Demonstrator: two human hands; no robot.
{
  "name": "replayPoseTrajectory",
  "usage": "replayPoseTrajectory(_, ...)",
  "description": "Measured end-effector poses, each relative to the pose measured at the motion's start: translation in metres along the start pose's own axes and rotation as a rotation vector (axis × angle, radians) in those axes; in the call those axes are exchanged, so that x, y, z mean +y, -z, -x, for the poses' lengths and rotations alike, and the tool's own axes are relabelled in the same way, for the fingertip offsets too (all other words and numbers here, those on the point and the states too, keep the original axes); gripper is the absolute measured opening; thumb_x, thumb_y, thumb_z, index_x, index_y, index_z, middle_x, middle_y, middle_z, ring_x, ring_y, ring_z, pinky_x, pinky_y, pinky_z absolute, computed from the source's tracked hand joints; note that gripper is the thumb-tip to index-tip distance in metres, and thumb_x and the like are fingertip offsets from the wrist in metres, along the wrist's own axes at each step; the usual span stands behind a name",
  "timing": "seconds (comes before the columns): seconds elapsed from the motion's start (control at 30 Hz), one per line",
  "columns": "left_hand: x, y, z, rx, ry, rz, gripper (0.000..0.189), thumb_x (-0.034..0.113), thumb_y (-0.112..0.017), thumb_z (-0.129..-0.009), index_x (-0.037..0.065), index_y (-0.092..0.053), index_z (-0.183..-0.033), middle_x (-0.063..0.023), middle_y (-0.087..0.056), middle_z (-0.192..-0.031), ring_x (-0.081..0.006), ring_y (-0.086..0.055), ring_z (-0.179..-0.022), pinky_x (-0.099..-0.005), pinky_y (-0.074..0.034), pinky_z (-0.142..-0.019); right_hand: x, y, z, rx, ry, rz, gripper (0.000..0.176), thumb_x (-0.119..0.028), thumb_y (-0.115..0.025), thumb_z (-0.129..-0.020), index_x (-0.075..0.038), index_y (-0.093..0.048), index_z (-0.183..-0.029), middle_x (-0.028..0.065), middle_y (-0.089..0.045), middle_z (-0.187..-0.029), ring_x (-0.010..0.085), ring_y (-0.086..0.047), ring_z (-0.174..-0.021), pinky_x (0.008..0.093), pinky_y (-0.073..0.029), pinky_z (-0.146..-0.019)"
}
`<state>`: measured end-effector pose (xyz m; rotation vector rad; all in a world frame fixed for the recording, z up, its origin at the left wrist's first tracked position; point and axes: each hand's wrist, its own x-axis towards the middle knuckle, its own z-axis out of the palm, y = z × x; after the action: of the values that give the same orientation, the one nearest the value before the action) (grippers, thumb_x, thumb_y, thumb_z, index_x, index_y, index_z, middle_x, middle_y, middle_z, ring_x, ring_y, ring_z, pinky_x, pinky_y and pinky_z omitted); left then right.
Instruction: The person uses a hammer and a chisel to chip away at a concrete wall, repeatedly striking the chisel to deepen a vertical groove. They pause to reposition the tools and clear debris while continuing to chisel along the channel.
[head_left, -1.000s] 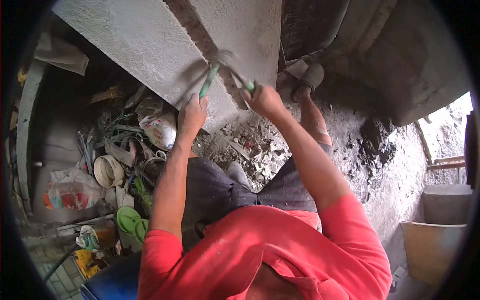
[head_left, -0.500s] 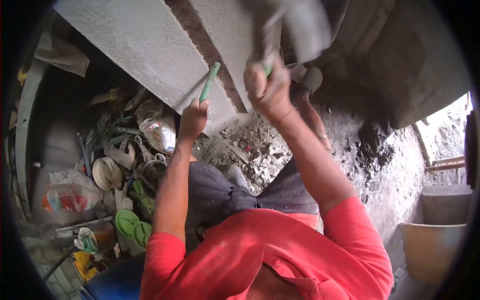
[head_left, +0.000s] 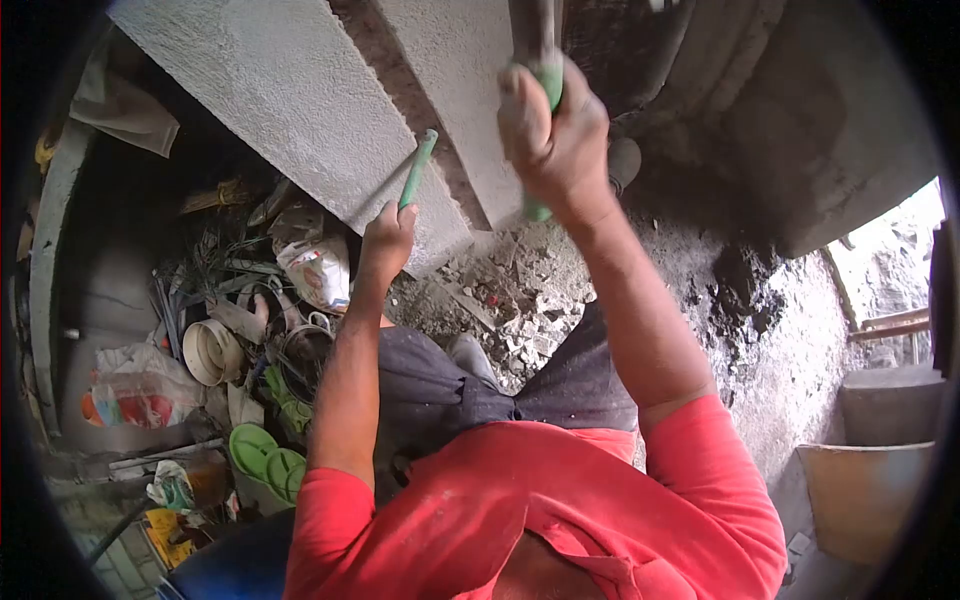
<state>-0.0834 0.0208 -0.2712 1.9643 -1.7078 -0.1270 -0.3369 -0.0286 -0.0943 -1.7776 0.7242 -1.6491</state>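
My left hand (head_left: 388, 240) is closed around a green chisel (head_left: 418, 168). One end of it sticks up out of the fist, in front of a rough grey plastered wall (head_left: 270, 90) and beside the long groove (head_left: 400, 88) cut in it. The chisel's other end is hidden by the hand. Raised at the upper middle, my right hand (head_left: 565, 145) grips a hammer by its green handle (head_left: 549, 84). A dark shaft (head_left: 533, 28) runs up from this handle, and the hammer's head is beyond the top edge of the view.
Broken rubble (head_left: 530, 330) covers the floor between my legs, near a grey shoe (head_left: 470, 355). On the left lie a white sack (head_left: 318, 272), a cream-coloured round container (head_left: 212, 352), green slippers (head_left: 254, 448) and other clutter. A bin-like tub (head_left: 865, 500) stands at the lower right.
My right hand has risen slightly and moved a little right with the hammer, whose blurred head has left the view. My left hand and the chisel are almost unmoved.
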Motion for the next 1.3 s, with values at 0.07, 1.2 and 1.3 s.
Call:
replayPoseTrajectory(0.07,-0.005,-0.003,0.002,0.006,-0.144,-0.120,0.038,0.036,-0.051,-0.099,-0.001,-0.058,-0.094,-0.0326,-0.063,-0.087,-0.0538,-0.060,-0.087,-0.0578,-0.047,-0.073,0.048,-0.013,0.031,-0.032,0.096,0.078,0.029,-0.030,-0.060,-0.097,-0.001,-0.059,-0.093,0.0105,-0.058,-0.067,0.0194,-0.060,-0.061,0.0342,-0.051,-0.059)
replayPoseTrajectory(1.2,0.320,0.077,0.073,-0.971,-0.502,1.604,0.028,0.025,-0.060,-0.096,0.001,-0.070,-0.107,-0.0143,-0.065,-0.101,-0.0234,-0.062,-0.089,-0.0341,-0.052,-0.077,0.141,0.154,0.204,0.245,-0.957,-0.248,0.021,-0.020,-0.071,-0.079,-0.001,-0.065,-0.088,0.0054,-0.058,-0.070,0.0176,-0.059,-0.062,0.0339,-0.051,-0.059)
replayPoseTrajectory(1.3,0.362,0.099,0.115,-1.301,-0.589,2.246,0.039,0.031,-0.061,-0.096,-0.005,-0.067,-0.110,-0.0191,-0.061,-0.105,-0.0253,-0.061,-0.091,-0.0344,-0.052,-0.078,0.149,0.161,0.211,0.121,-1.168,-0.454,0.020,-0.020,-0.071,-0.078,-0.002,-0.066,-0.084,0.0063,-0.061,-0.071,0.0188,-0.061,-0.062,0.0337,-0.052,-0.060)
